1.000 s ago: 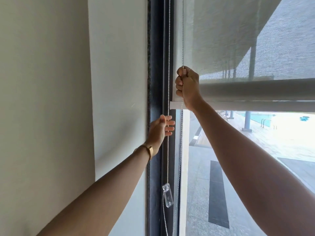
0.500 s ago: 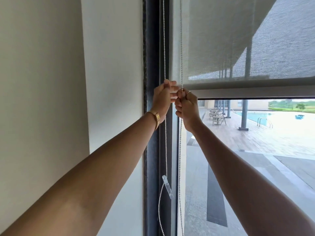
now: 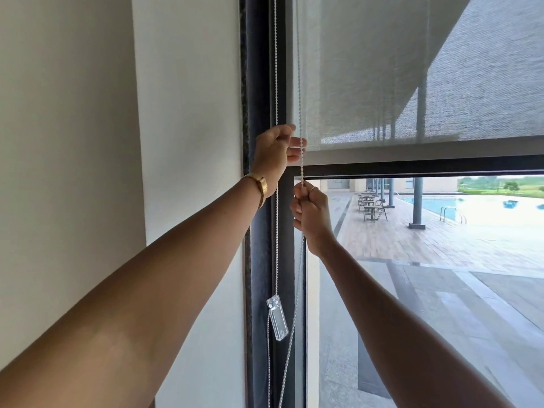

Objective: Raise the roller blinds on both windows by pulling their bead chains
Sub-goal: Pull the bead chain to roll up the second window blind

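Note:
A grey mesh roller blind (image 3: 382,83) covers the upper window; its bottom bar (image 3: 426,148) hangs just above a dark cross bar of the frame. A white bead chain (image 3: 276,231) runs down the left edge in two strands, with a clear plastic connector (image 3: 277,320) low down. My left hand (image 3: 275,154), with a gold bracelet on its wrist, is up beside the bottom bar's left end, fingertips pinching the right strand. My right hand (image 3: 310,214) is a fist closed around that same strand, just below the left hand.
A dark window frame post (image 3: 257,83) stands left of the chain, with a pale wall (image 3: 88,113) beyond it. Through the glass lie a paved terrace, tables with chairs (image 3: 372,206) and a pool (image 3: 485,204).
My right hand has travelled down with the chain from above the bottom bar to below it. My left hand rose from below to the bar's height. The blind's bottom bar has gone up.

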Demonstrator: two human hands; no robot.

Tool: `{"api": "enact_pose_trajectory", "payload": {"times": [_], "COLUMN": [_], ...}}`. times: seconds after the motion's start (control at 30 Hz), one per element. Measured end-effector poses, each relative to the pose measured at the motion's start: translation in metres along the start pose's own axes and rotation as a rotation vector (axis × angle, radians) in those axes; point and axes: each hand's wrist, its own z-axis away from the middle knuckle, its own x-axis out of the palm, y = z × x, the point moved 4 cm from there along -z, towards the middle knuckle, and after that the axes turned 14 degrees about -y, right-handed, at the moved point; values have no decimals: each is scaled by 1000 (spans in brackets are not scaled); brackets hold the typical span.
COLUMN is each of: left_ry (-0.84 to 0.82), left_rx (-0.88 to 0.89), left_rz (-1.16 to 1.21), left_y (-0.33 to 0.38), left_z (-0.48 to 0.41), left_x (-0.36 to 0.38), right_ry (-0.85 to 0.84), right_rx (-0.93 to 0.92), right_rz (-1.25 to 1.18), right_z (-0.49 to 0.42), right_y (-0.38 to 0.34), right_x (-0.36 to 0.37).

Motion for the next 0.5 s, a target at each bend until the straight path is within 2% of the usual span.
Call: {"api": "enact_pose_trajectory", "payload": {"times": [0.2,0.5], "left_ry": [-17,-13], "left_rx": [15,55], "left_rz": [50,-181], "left_y": [-10,-14], "left_z": [-6,-10], "left_x": [2,-3], "right_ry": [-6,-57], "right_rx": [-3,10], "right_rz": [-5,3], "right_z": [-7,-13], "right_y": [3,3], "right_x": [4,11]}}
